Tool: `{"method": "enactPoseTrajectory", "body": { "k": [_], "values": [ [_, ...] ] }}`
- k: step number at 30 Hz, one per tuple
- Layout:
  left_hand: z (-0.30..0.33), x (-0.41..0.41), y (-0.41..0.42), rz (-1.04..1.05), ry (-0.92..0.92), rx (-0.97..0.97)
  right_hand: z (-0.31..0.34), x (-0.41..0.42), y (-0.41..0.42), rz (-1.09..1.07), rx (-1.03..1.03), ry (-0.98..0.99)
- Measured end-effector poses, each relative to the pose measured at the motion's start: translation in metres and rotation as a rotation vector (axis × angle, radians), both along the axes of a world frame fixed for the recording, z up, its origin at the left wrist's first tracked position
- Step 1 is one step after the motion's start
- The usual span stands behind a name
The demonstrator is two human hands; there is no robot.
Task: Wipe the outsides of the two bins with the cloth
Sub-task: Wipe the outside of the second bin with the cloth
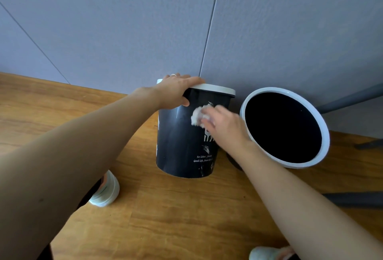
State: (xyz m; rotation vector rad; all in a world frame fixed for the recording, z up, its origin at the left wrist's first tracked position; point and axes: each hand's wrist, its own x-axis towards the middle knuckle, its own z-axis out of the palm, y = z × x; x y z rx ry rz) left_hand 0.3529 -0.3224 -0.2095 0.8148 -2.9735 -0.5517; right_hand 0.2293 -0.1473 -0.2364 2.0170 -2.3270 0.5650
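1. At the lower left of the frame, a pale shoe (105, 190) stands on the wooden floor (165, 218), just below the left forearm. If the foot shifts it may knock the bin beside it.
2. At the centre, the left hand (176, 92) lies over the white rim of the left bin (180, 143), fingers over the top and thumb curled down the dark side, a closed grip on the rim. The bin looks slightly tilted, though the wide lens may cause this. If this grip slackens, the bin is likely to slide or tip under the wiping pressure.
3. Just right of centre, the right hand (224, 124) presses a crumpled white cloth (198, 115) against the bin's upper side; the fingers are blurred, and appear curled round the wad. A small bunched cloth covers little surface, so patches, especially the far side against the grey wall (124, 21), may be missed.
4. At the right, the right bin (323, 133) stands open by the wall, just beside the wiping arm, which hides whether they touch. A wide stroke could bump it.
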Motion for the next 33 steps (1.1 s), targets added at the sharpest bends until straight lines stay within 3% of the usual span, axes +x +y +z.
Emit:
{"method": "enactPoseTrajectory", "body": {
  "k": [5,11,20,27,33],
  "values": [
    [0.000,0.000,0.002,-0.008,0.025,0.002,0.017,-0.007,-0.021,-0.142,-0.070,-0.073],
    [0.000,0.001,0.001,0.003,0.013,0.013,-0.008,0.006,0.017,0.019,0.005,-0.075],
    [0.003,0.002,0.005,-0.010,0.013,0.012,0.003,-0.015,-0.013,-0.292,-0.146,-0.195],
    [0.006,0.003,0.002,0.000,-0.009,0.037,-0.015,0.004,0.026,0.005,-0.014,-0.104],
    [0.005,-0.001,0.005,0.005,0.028,-0.031,0.000,-0.006,0.007,-0.034,-0.077,-0.071]
  ]
}}
